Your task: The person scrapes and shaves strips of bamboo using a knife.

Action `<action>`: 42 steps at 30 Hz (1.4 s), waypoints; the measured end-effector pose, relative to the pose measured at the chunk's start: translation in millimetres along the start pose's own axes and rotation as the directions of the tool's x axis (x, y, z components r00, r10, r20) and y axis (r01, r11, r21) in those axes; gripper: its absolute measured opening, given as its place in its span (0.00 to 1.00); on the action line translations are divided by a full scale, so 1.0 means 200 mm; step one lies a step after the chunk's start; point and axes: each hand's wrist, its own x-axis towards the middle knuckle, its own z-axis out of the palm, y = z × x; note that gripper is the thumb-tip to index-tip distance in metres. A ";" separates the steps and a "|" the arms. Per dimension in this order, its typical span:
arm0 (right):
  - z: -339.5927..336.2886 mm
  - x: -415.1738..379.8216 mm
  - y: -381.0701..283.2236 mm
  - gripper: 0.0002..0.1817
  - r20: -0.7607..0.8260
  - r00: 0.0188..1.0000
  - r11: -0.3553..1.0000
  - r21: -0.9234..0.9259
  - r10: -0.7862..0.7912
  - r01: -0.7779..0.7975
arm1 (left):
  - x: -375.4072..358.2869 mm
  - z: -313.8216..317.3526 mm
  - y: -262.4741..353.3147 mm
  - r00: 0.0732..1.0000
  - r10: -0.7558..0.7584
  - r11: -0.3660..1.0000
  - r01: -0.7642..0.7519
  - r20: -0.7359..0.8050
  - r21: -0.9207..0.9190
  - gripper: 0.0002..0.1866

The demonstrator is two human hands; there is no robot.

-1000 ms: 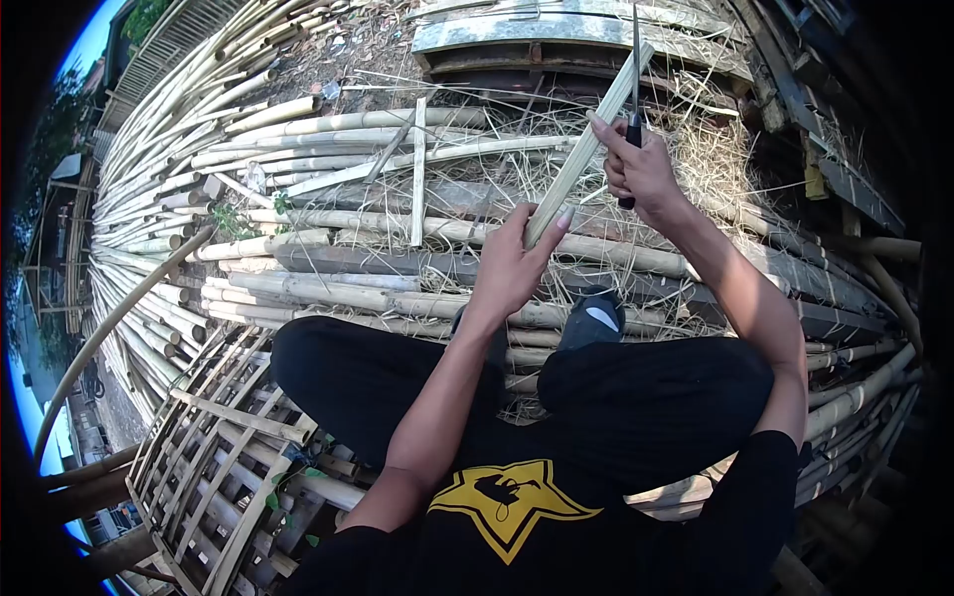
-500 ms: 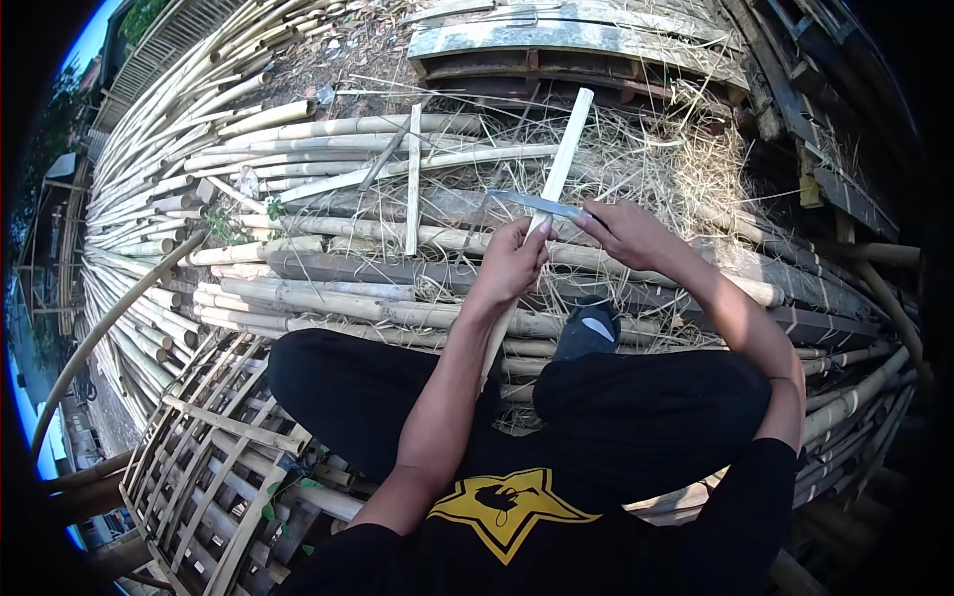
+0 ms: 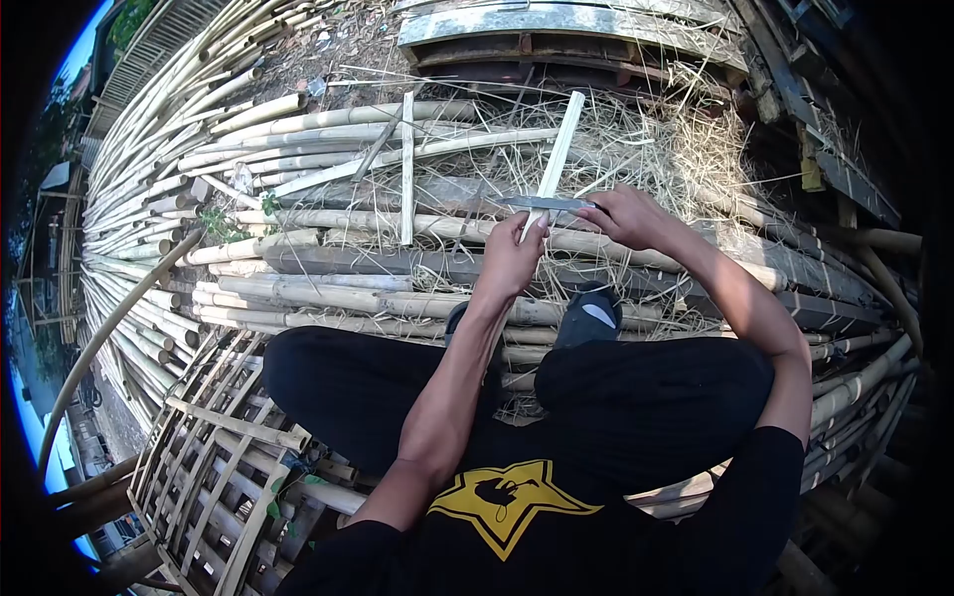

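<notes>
Closed around a pale split bamboo strip [image 3: 562, 142], my left hand [image 3: 511, 258] grips it just below the blade. The strip slants up and away, its far end over the straw. My right hand [image 3: 630, 218] is wrapped around the dark handle of a knife [image 3: 545, 203]. The blade points left and lies across the strip, close to my left fingertips. Whatever part of the strip runs below my left hand is hidden by the forearm.
Bamboo poles [image 3: 397, 222] cover the ground in front, with loose straw [image 3: 636, 139] on them. Another cut strip [image 3: 407, 169] lies across the poles. A wooden pallet [image 3: 527, 35] stands at the back. A woven bamboo lattice [image 3: 214, 437] is at lower left.
The knife blade has turned more level across the strip. My left hand and the strip have shifted slightly, and the strip's lower end no longer shows between my legs.
</notes>
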 end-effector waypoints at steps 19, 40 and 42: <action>-0.16 0.03 0.30 0.32 -0.191 0.916 0.925 0.220 0.352 -0.309 | -0.10 0.03 0.12 0.975 -0.191 0.971 0.205 0.116 -0.126 0.14; -0.16 0.09 0.41 0.40 -0.037 0.988 0.988 0.022 0.151 -0.150 | -0.07 0.06 0.10 0.995 -0.025 0.999 0.022 0.098 0.028 0.11; -0.17 0.06 0.50 0.41 -0.239 0.960 0.989 0.028 0.145 -0.143 | -0.07 0.06 0.09 0.993 -0.051 0.998 0.054 0.106 -0.023 0.12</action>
